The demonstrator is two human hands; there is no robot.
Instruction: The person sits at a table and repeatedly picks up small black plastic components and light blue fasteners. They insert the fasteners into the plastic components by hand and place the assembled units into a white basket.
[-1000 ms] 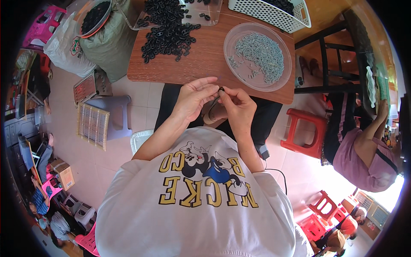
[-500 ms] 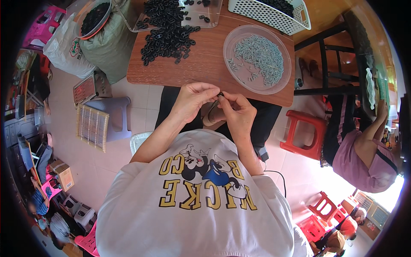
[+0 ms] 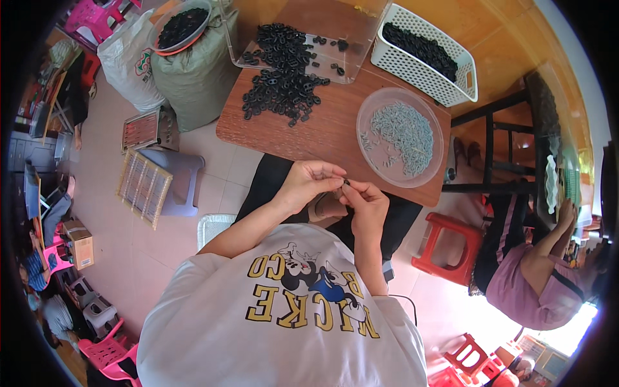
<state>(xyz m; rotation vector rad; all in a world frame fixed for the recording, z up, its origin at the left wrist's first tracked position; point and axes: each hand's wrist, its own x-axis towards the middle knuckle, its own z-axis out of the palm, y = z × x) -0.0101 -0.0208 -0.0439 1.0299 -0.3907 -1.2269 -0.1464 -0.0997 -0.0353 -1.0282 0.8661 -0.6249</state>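
Just off the near edge of the brown table, my left hand and my right hand meet fingertip to fingertip. Both pinch one small black piece, mostly covered by the fingers; its exact kind is too small to make out. Beyond my left hand lies a heap of black oval pieces with holes, spilling from a clear plastic bin tipped toward me. To the right of the heap stands a round clear tub holding many small pale blue-green rod-like pieces.
A white perforated basket of black pieces stands at the back right. Filled sacks, one topped by a bowl of black bits, stand left. A red stool and a seated person are at right; a bamboo rack leans at left.
My view has shifted, so the table and my hands appear lower in the picture. The hands stay pinched together at the small black piece, with slightly changed finger positions.
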